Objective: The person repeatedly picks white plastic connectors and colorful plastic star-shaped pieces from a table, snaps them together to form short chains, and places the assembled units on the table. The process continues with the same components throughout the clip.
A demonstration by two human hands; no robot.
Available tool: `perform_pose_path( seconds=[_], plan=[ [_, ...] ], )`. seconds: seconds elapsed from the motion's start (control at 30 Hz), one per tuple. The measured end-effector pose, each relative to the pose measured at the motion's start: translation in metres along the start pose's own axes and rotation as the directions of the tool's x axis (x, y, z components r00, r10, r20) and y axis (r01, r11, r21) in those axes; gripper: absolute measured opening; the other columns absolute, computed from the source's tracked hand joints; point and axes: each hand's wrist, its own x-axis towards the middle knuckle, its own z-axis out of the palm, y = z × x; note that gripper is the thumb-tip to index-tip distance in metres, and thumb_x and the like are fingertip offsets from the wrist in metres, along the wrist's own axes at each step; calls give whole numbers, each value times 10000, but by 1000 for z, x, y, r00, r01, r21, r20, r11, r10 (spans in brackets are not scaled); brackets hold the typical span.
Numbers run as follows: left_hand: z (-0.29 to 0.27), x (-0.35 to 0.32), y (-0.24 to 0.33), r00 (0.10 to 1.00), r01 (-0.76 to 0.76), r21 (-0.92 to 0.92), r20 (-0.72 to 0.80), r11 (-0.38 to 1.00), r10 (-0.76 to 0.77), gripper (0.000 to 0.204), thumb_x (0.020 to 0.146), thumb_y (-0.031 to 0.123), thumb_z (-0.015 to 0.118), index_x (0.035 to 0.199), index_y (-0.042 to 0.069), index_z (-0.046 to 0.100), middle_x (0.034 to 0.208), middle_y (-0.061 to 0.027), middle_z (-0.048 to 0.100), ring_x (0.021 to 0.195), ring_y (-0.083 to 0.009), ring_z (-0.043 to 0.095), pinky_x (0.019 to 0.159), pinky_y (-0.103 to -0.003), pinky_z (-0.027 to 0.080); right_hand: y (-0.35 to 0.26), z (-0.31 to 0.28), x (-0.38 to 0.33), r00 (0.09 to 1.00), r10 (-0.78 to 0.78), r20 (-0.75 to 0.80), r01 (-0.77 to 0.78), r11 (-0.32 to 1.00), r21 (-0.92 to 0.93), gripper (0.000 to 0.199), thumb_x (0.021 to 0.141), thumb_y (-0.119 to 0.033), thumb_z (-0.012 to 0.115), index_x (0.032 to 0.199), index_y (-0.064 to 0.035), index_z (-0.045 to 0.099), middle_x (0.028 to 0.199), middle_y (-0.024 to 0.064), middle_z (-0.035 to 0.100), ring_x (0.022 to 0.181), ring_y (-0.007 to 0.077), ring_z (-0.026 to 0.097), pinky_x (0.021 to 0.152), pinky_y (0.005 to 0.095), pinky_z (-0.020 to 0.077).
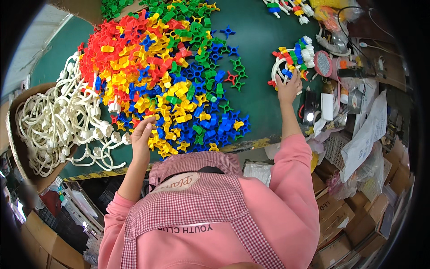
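My right hand (289, 88) is at the right of the green table, its thumb and fingers closed around a white cord loop (278, 67) strung with red, yellow, green and blue plastic pieces. White knobbed ends of that bundle lie just beyond the fingers. My left hand (142, 136) hovers at the near edge of a big heap of coloured plastic pieces (134, 54), its fingers curled together. What the fingertips hold, if anything, is too small to make out. Yellow pieces (163, 142) lie right beside it.
A carton (13, 119) of white cords with knobbed ends (58, 121) spills onto the table at left. More strung cords (293, 8) lie at the far right. A pink round-headed device (323, 63), a phone (309, 107) and plastic bags (365, 134) crowd the right side. Cardboard boxes (336, 219) stand below.
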Motion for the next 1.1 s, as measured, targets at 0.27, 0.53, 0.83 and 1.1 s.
perform_pose_path(
  seconds=[0.27,0.53,0.83,1.1],
  plan=[
    [12,1,0,994,67,-42,-84,997,-70,235,902,157,535,1084,40,627,981,3,616,827,-61,535,693,-203,391,-91,66,127,998,33,-56,-35,999,-29,892,718,-616,617,1408,-150,296,1390,224,322,1238,457,292,1025,506,295],
    [-16,-6,-13,961,93,-15,-258,996,-94,255,905,167,536,1099,25,620,1014,-18,618,862,-80,547,701,-211,412,-104,115,257,981,-174,82,167,982,87,932,759,-706,472,1445,-126,222,1426,217,313,1332,379,258,1070,492,156],
    [-85,-16,-40,813,-20,481,-502,877,294,269,848,119,578,1112,70,599,1046,-91,524,971,-225,514,861,-304,404,-148,103,45,794,-598,103,488,731,477,498,920,-334,507,1332,-63,439,1368,220,398,1252,377,376,1049,435,264],
    [-165,-4,-105,729,424,905,-355,21,585,509,752,59,559,1255,59,477,1163,-136,488,1110,-309,456,978,-427,346,-182,32,-67,811,-528,251,373,798,474,510,847,-239,601,1309,-75,462,1384,190,362,1248,370,354,1043,460,248]
  ],
)
